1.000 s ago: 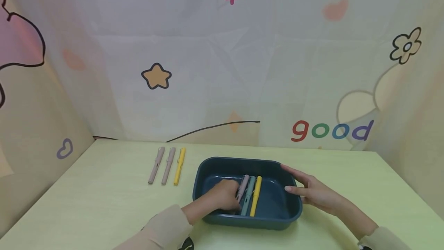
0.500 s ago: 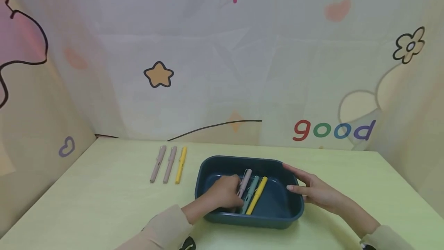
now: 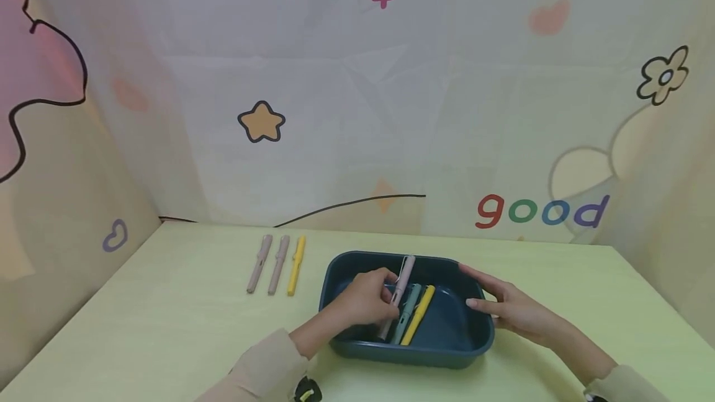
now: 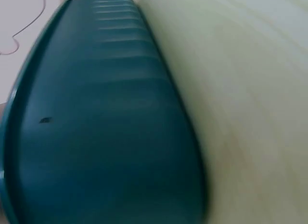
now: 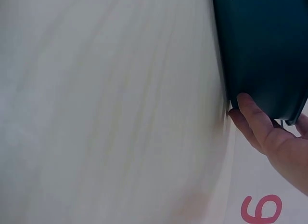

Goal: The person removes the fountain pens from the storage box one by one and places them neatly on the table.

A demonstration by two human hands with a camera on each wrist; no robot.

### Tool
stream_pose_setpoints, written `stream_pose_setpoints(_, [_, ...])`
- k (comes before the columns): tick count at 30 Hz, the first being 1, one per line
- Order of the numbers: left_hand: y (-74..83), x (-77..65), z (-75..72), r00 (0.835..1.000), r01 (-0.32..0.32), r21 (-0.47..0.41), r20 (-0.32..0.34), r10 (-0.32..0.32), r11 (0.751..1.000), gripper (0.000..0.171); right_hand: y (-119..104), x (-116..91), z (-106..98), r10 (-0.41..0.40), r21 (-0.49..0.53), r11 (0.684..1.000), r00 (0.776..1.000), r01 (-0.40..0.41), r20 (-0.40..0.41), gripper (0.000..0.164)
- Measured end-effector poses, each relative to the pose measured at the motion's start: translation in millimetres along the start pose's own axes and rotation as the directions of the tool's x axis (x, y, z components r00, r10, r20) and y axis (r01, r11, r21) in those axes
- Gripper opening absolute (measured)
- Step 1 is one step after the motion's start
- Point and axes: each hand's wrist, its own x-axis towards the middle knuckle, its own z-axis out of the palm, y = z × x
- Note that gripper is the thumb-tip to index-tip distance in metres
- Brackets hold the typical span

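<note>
Mauve pen (image 3: 403, 279): being pinched between thumb and fingers of the left hand (image 3: 364, 298), lying along their right side, slanting upward toward the back of the dark blue box (image 3: 413, 357). Neighbouring, just to the right, a green pen (image 3: 410, 309), then a yellow pen (image 3: 420, 315). Holding the box's right end with the right hand (image 3: 511, 310), keeping thumb inside, fingers outside. Resting farther left on the table (image 3: 139, 327), as two more mauve pens (image 3: 259, 264) and another yellow pen (image 3: 296, 267).

The left hand (image 3: 365, 298) pinches a tilted mauve pen (image 3: 404, 276) in a teal box (image 3: 410, 355) (right hand (image 3: 511, 310) gripping its end). A green pen (image 3: 408, 313) and yellow pen (image 3: 420, 313) lie alongside.
</note>
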Motion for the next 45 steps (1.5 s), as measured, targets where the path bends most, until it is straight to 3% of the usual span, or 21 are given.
stream_pose_setpoints(4, [4.0, -0.7, -6.1, 1.0, 0.013, -0.076, -0.002, -0.013, 0.997, 0.049, 0, 0, -1, 0.005, -0.006, 1.0, 1.0, -0.005, -0.001, 0.072])
stream_pose_setpoints(13, [7.6, -6.4, -19.4, 0.999, 0.017, -0.111, -0.029, -0.02, 0.994, 0.052, -2, 0, -1, 0.006, 0.007, 1.0, 1.0, -0.006, -0.006, 0.074])
stream_pose_setpoints(19, [2.1, -12.7, -25.8, 0.999, 0.016, -0.138, -0.043, -0.023, 0.99, 0.055, 0, -2, 0, 0.016, 0.009, 1.0, 1.0, -0.016, -0.003, 0.074])
stream_pose_setpoints(26, [-4.9, -17.5, -43.7, 0.996, 0.0, -0.146, -0.085, -0.013, 0.989, 0.054, -2, -2, 0, 0.012, 0.0, 1.0, 1.0, -0.012, -0.004, 0.074])
stream_pose_setpoints(32, [-9.8, -23.6, -58.2, 0.989, 0.043, -0.137, -0.133, -0.061, 0.99, 0.055, -2, 0, 0, 0.009, -0.01, 1.0, 1.0, -0.009, 0.006, 0.074])
stream_pose_setpoints(39, [-18.2, -33.7, -73.4, 0.968, 0.109, -0.165, -0.206, -0.142, 0.98, 0.054, -2, 2, 0, -0.004, -0.04, 0.999, 1.0, 0.004, 0.009, 0.075])
stream_pose_setpoints(45, [-32.0, -39.3, -90.4, 0.963, 0.109, -0.179, -0.225, -0.148, 0.978, 0.053, -3, 1, 0, 0.012, -0.041, 0.999, 1.0, -0.012, -0.007, 0.076])
